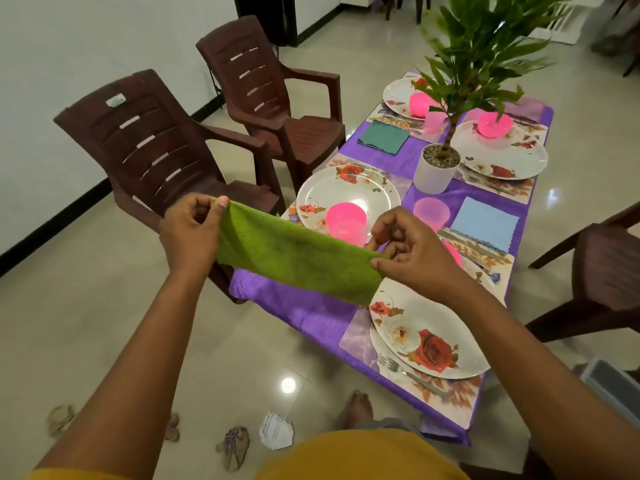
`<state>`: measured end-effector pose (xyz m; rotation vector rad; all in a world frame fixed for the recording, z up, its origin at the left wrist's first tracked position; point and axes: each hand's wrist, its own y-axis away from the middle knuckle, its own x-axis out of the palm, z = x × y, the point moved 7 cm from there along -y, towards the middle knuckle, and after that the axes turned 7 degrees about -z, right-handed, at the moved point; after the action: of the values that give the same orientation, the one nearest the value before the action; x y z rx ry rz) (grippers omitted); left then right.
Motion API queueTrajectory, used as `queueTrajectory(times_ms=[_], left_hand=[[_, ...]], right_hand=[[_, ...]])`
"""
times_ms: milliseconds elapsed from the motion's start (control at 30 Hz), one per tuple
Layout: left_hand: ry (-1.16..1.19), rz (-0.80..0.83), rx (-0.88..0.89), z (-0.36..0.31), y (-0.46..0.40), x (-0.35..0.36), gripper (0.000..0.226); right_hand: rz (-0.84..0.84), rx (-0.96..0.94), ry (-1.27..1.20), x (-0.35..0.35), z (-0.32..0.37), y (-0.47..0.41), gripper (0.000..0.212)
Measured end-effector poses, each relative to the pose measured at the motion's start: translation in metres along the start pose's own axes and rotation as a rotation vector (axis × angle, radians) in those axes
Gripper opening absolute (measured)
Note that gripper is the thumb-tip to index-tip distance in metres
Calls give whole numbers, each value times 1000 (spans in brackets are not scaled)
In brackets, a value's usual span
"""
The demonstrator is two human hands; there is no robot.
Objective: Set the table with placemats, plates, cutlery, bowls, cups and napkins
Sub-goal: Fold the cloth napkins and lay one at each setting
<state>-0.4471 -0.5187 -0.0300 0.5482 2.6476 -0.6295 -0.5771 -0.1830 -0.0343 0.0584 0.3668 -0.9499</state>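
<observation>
Found four places laid on the counter (311, 317) with plates, bowls, cups; held green napkin (298, 258) stretched above near edge, pinched by left hand (192, 233) and right hand (412, 251), not yet placed.

The green napkin (298, 256) hides part of the pink cup (347, 233) behind it. Beside that napkin, the right hand (408, 252) covers most of a pink bowl (453, 254). The plant (485, 53) beyond is blurred.
</observation>
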Motion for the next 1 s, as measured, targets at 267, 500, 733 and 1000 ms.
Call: queueTrajectory(times_ms=[267, 500, 733, 1000], left_hand=[[-79, 148, 122, -15, -22, 36, 16], [53, 279, 179, -32, -7, 47, 7], [110, 324, 144, -37, 54, 53, 3], [104, 447, 290, -55, 119, 79, 18]], right_hand=[[663, -280, 671, 84, -11, 10, 89], [729, 52, 598, 75, -37, -13, 128], [511, 340, 207, 57, -49, -38, 124], [440, 390, -148, 76, -43, -55, 123]])
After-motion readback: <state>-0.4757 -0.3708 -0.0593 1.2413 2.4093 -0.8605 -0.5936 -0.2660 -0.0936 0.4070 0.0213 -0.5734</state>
